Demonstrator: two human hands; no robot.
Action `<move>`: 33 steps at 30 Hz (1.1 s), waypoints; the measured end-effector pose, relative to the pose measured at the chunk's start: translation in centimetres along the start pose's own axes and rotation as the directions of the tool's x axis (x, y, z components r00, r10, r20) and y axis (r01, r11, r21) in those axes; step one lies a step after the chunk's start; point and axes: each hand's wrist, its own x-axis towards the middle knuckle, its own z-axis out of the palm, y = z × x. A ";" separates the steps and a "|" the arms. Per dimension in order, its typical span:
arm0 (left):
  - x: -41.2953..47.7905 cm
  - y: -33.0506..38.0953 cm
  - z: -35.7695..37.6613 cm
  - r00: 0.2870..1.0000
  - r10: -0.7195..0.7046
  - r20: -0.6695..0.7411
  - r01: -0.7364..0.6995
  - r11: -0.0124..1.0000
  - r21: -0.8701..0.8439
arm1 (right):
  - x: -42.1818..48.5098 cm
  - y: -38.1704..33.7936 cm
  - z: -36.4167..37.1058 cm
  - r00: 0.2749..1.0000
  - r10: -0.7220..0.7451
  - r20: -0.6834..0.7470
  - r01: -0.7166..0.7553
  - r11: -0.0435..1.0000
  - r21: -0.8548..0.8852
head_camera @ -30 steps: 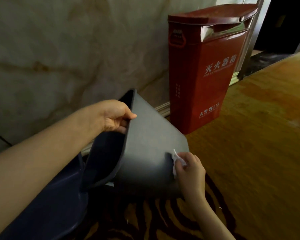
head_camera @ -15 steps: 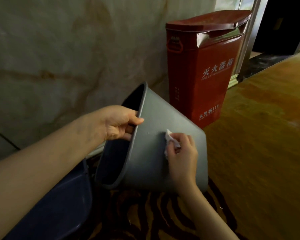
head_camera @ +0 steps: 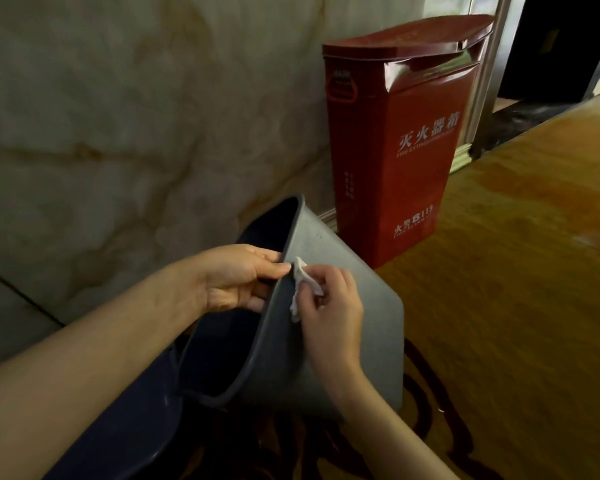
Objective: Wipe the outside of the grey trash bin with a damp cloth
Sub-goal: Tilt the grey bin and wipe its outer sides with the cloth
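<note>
Left hand (head_camera: 238, 278) gripping tilted grey bin (head_camera: 347, 306) rim, right hand (head_camera: 329, 313) pinching seemingly damp cloth (head_camera: 300, 282) against it

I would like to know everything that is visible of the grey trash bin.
The grey trash bin looks like matte plastic, with tapered walls, rounded corners and a thin rim around a dark inside. It is tipped sideways, mouth toward the left, base toward the right, above a patterned carpet. The left hand grips its rim, thumb outside. The right hand presses a small white cloth on the outer wall beside the rim. A red fire extinguisher box stands behind it.
</note>
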 end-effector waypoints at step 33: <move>2.8 2.6 0.6 0.991 0.069 -0.113 -0.043 0.975 0.220 | 0.7 3.6 -2.0 0.975 0.213 -0.070 -0.215 0.976 -0.020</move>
